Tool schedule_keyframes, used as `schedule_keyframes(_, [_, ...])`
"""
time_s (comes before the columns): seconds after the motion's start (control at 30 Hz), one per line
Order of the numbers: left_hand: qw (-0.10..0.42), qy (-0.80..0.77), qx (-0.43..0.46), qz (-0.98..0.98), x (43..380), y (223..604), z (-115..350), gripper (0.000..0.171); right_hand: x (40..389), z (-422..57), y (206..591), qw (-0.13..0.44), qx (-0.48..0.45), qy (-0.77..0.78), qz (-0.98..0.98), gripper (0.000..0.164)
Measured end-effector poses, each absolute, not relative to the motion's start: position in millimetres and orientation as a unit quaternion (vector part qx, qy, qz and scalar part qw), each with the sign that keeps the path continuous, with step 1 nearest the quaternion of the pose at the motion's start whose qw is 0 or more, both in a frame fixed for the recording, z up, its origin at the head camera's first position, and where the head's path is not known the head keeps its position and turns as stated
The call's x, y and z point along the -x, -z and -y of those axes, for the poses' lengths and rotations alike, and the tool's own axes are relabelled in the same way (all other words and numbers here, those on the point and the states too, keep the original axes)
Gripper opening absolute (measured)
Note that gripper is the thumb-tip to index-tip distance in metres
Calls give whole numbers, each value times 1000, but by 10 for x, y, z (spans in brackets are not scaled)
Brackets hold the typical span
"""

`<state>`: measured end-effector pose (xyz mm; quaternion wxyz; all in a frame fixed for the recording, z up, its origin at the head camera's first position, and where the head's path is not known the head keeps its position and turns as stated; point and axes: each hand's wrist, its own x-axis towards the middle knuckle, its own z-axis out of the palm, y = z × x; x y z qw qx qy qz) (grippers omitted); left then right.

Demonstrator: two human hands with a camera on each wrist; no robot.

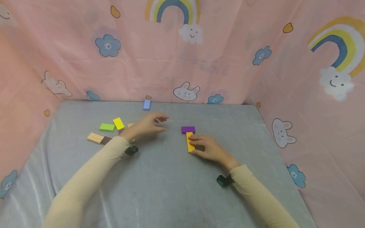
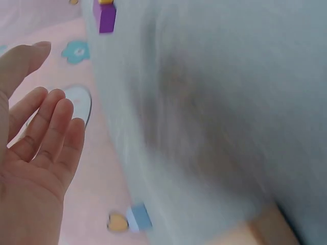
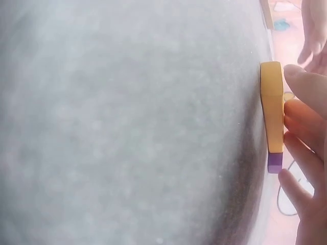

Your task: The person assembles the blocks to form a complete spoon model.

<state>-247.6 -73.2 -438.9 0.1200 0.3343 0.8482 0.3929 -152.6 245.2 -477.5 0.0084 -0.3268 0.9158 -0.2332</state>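
One orange-yellow block, on the tabletop, end against a purple block, lies at the relaxed, unclenched right hand's fingertips; left hand empty, fingers extended; a sideways brush could skew the pair.

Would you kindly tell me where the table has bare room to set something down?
The widest free patch of gray cloth lies between the left sleeve and right sleeve. Another stretches from the purple block and right hand to the cloth's right edge. It is crowded left of the left hand, where the green block, yellow block and light wooden strips cluster.
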Motion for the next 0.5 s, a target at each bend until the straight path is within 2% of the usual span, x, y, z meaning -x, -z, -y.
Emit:
schedule_keyframes(0.2, [89, -409, -297, -858, 2405, 4359, 1140, 56, 1529, -2452, 4775, 13, 325, 239, -915, 43])
schedule_keyframes(0.5, [37, -461, -88, -882, 2016, 4416, 1552, 53, 1522, -2456, 4787, 16, 323, 251, -912, 42])
